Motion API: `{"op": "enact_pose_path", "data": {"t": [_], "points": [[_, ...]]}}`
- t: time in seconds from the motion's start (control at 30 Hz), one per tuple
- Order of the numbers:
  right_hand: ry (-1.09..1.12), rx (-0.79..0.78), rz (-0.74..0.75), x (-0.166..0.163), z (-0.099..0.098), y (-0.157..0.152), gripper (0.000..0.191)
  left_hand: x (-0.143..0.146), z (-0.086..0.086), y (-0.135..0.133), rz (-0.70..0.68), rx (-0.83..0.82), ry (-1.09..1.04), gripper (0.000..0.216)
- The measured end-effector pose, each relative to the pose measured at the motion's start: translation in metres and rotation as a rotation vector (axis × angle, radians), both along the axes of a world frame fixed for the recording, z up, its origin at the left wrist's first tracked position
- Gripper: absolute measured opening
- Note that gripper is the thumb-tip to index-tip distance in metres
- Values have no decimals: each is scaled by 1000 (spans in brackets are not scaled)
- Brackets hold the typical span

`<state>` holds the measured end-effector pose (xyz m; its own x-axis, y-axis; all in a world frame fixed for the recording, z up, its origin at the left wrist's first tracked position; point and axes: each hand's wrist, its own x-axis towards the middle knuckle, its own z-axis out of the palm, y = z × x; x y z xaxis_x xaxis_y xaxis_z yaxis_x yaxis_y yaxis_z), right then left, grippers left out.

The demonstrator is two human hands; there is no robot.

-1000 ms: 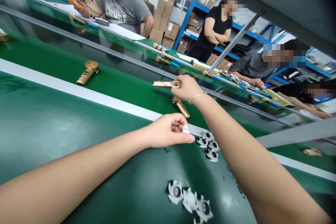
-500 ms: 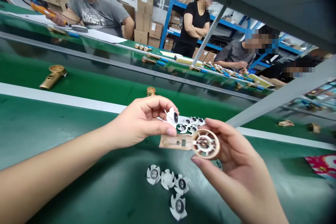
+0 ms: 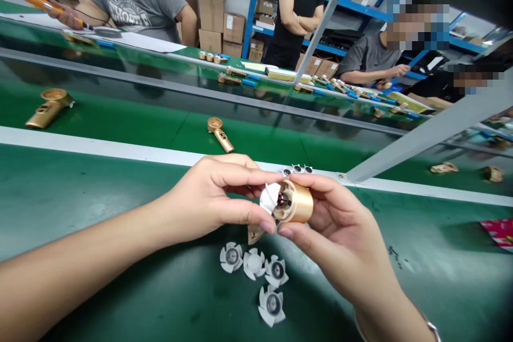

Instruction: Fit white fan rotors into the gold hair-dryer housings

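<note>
At frame centre, pinching white fan wheel (image 3: 270,197) with left fingers (image 3: 245,212), gold housing (image 3: 303,202) with right fingers (image 3: 317,184). Probably light, stiff, fragile-bladed; better to hold at middle.

My left hand (image 3: 216,192) has brought the white fan (image 3: 269,197) from over the handle (image 3: 255,234) to the round mouth of the gold casing (image 3: 302,203), which my right hand (image 3: 347,227) has drawn in from above the belt (image 3: 164,125) and turned sideways to face the fan.
</note>
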<state>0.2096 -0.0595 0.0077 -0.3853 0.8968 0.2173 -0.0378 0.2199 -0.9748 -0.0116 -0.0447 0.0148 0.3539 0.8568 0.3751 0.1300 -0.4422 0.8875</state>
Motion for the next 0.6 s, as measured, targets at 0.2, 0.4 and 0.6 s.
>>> {"op": "enact_pose_path", "data": {"t": [0.2, 0.4, 0.6], "points": [[-40, 58, -28, -3, -1, 0, 49, 4, -1, -2, 70, -64, -32, 49], [-124, 202, -157, -6, -9, -2, 52, 10, -9, -7, 91, -26, 14, 36], [-184, 324, -317, -10, -15, -8, 55, 24, -20, -33, 59, -47, 56, 57]]}}
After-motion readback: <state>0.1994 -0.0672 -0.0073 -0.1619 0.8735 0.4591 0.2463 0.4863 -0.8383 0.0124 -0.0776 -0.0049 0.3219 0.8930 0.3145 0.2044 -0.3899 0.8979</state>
